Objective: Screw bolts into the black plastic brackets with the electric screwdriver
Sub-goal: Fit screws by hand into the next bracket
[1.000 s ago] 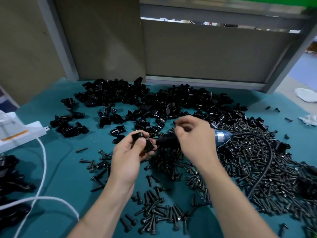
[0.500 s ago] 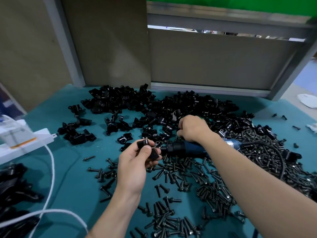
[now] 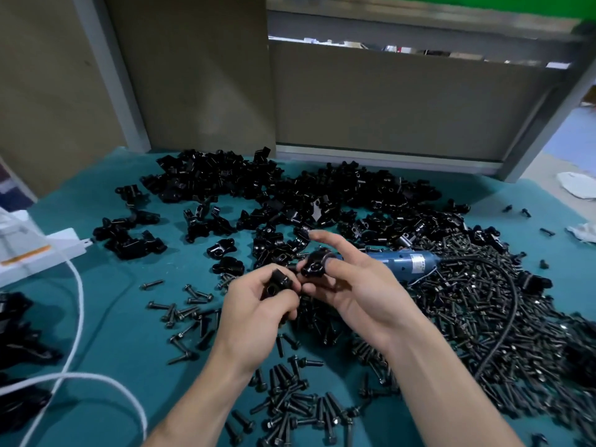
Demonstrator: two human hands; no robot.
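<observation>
At the far left edge a white power strip [image 3: 42, 253] sits on the teal mat [image 3: 106, 317], and a white cord [image 3: 77, 304] loops from it toward the near edge. Just right of it lies a small clump of brackets [image 3: 129, 237]. A big heap of brackets [image 3: 290, 195] spreads along the back of the mat. Loose bolts [image 3: 190, 304] are scattered in front, to the left of the hands.

The left hand [image 3: 258, 308] is raised over the middle of the mat, fingers curled, thumb and fingertips gripping a black bracket [image 3: 279, 282]. Just beside it, the right hand [image 3: 354, 285] pinches a second bracket [image 3: 314, 264] between thumb and a finger, with the forefinger [image 3: 329, 237] stretched straight and lifted off it. I cannot tell whether the two brackets touch.

Behind the right hand the blue screwdriver [image 3: 406, 264] lies flat on its side, not held, its tip end hidden by the hand. Its black cable [image 3: 503, 317] curves away over a thick heap of bolts [image 3: 467, 333] that covers the right side of the mat.
</observation>
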